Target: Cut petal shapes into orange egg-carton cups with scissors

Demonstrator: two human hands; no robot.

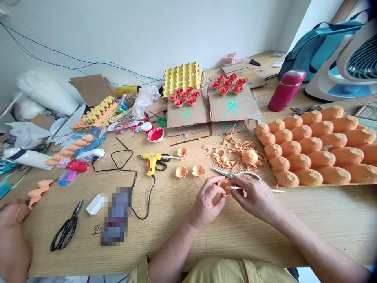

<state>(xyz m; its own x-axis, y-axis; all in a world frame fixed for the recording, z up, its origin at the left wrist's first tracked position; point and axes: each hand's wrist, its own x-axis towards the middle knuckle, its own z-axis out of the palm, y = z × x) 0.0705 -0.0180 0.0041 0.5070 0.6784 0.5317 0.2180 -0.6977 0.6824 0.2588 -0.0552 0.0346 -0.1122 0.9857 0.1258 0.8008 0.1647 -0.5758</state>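
Observation:
My left hand (210, 200) pinches a small orange egg-carton cup (223, 188) by its edge. Between the fingers of my right hand (253, 198) is a thin white stick (277, 191); its tip is at the cup's rim. Just beyond my hands lie silver scissors (223, 173) with a pale handle. To the left, several loose orange cups (198, 170) with petal-shaped rims rest on the table. A yellow glue gun (151, 162) lies beside them, a white glue stick at its back. Torn orange carton scraps (225, 156) are heaped behind the scissors.
A large orange egg tray (312, 153) lies at the right, near a pink bottle (287, 90) and a fan (350, 67). Red cup flowers (184, 95) stand on cardboard at the back. Black scissors (65, 232) and a power cord (137, 188) lie left. Another person's hand (13, 212) is at far left.

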